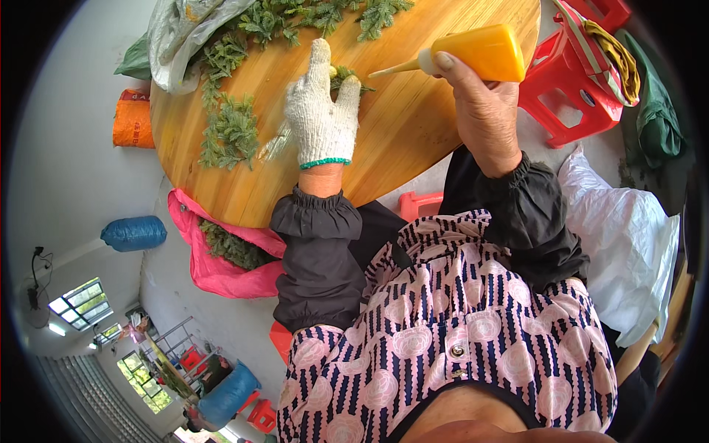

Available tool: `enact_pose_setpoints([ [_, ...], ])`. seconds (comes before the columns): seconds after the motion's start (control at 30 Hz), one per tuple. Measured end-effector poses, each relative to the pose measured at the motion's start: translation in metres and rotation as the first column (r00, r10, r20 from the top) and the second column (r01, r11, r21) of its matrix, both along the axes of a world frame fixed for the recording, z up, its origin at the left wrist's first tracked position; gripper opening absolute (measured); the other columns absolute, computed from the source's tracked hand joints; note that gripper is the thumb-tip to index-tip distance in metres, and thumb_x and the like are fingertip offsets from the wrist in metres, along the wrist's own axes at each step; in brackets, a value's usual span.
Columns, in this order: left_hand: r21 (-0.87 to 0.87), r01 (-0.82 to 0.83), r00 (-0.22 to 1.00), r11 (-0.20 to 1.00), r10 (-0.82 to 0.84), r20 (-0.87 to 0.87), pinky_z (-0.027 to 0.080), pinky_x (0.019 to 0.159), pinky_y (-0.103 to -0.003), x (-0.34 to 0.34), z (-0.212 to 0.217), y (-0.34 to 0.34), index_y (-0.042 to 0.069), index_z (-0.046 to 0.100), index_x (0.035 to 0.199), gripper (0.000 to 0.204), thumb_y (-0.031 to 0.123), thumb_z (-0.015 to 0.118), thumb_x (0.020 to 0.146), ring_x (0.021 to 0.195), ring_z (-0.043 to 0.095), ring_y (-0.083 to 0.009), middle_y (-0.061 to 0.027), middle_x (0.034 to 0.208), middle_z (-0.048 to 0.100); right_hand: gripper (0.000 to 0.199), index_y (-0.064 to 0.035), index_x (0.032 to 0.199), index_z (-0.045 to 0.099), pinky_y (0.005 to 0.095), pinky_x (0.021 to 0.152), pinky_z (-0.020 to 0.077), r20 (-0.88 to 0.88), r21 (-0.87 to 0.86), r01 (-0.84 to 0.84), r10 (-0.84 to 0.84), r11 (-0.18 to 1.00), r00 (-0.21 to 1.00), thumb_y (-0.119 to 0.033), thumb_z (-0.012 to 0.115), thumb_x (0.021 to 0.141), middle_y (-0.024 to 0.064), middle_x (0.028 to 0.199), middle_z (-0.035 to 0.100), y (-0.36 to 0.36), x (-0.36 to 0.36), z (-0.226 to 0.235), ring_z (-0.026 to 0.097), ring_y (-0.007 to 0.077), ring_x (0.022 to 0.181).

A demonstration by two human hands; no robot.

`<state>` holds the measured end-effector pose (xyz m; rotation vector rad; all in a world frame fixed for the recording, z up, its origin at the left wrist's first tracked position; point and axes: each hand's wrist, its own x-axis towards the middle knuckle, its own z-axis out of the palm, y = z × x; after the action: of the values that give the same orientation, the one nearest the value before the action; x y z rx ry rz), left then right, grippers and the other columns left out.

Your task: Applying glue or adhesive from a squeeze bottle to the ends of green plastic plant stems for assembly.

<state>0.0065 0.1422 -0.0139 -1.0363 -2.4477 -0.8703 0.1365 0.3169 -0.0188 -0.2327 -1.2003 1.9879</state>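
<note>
My left hand point(322, 111), in a white knitted glove, lies flat on the round wooden table point(413, 125) and presses down a small green sprig point(344, 74) under its fingers. My right hand point(480, 103) is bare and grips an orange squeeze bottle point(476, 53) with a pale pointed nozzle. The nozzle points left toward the gloved fingers and the sprig, a short gap from them. More green fern-like sprigs point(230, 131) lie spread to the left of the gloved hand and along the table's far side point(310, 18).
A clear plastic bag point(181, 37) lies on the table's left edge. A pink bag point(221, 262) holding greenery hangs below the table. Red plastic stools point(572, 103) stand to the right, and a white sack point(628, 236) lies beside them. An orange sack point(133, 118) and a blue sack point(134, 232) lie on the floor at left.
</note>
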Motion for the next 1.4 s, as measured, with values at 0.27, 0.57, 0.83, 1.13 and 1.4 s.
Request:
enact_pose_setpoints([
  [0.27,-0.092,0.008,0.999,0.996,-0.012,-0.044,0.051,0.092,-0.044,-0.001,0.001,-0.009,0.009,0.054,0.149,0.069,0.015,0.079,0.085,0.096,0.071,-0.0328,-0.0170,0.111,0.074,0.029,0.0015,0.113,0.070,0.0313,0.089,0.0566,0.083,0.217,-0.032,0.014,0.976,0.996,-0.008,0.082,0.088,0.0074,0.102,0.074,-0.005,0.008,0.030,0.072,0.0175,0.094],
  [0.57,-0.186,-0.038,0.999,0.982,0.037,-0.006,0.036,0.110,-0.058,0.002,-0.004,-0.009,0.017,0.042,0.157,0.083,0.037,0.080,0.086,0.107,0.065,-0.0352,-0.0161,0.110,0.071,0.029,0.0010,0.113,0.070,0.0292,0.088,0.0564,0.050,0.303,-0.073,0.060,0.950,0.997,-0.002,0.082,0.087,0.0068,0.103,0.075,-0.017,-0.014,0.029,0.072,0.0157,0.096],
  [0.83,-0.273,-0.102,0.992,0.957,0.119,0.048,0.033,0.113,-0.062,0.007,0.003,-0.002,0.020,0.046,0.155,0.079,0.044,0.077,0.087,0.109,0.064,-0.0371,-0.0184,0.110,0.068,0.029,0.0011,0.112,0.069,0.0308,0.088,0.0595,0.137,0.438,-0.111,0.056,0.892,0.989,-0.001,0.082,0.086,0.0064,0.104,0.075,-0.018,-0.027,0.022,0.073,0.0159,0.096],
  [1.13,-0.337,-0.082,0.993,0.938,0.105,0.052,0.030,0.114,-0.064,0.008,0.008,-0.002,0.020,0.047,0.153,0.074,0.044,0.074,0.089,0.119,0.061,-0.0325,-0.0089,0.114,0.072,0.030,0.0005,0.110,0.070,0.0301,0.083,0.0602,0.168,0.552,-0.089,-0.007,0.829,0.986,-0.005,0.084,0.084,0.0063,0.100,0.076,-0.020,-0.023,0.030,0.074,0.0156,0.091],
  [1.4,-0.345,-0.066,0.997,0.936,0.075,0.013,0.030,0.113,-0.064,0.005,0.004,-0.003,0.021,0.050,0.152,0.072,0.047,0.074,0.089,0.125,0.059,-0.0302,-0.0056,0.122,0.072,0.024,0.0008,0.103,0.073,0.0286,0.079,0.0594,0.173,0.564,-0.063,-0.043,0.823,0.984,-0.006,0.084,0.083,0.0062,0.093,0.077,-0.022,-0.015,0.042,0.074,0.0142,0.084],
])
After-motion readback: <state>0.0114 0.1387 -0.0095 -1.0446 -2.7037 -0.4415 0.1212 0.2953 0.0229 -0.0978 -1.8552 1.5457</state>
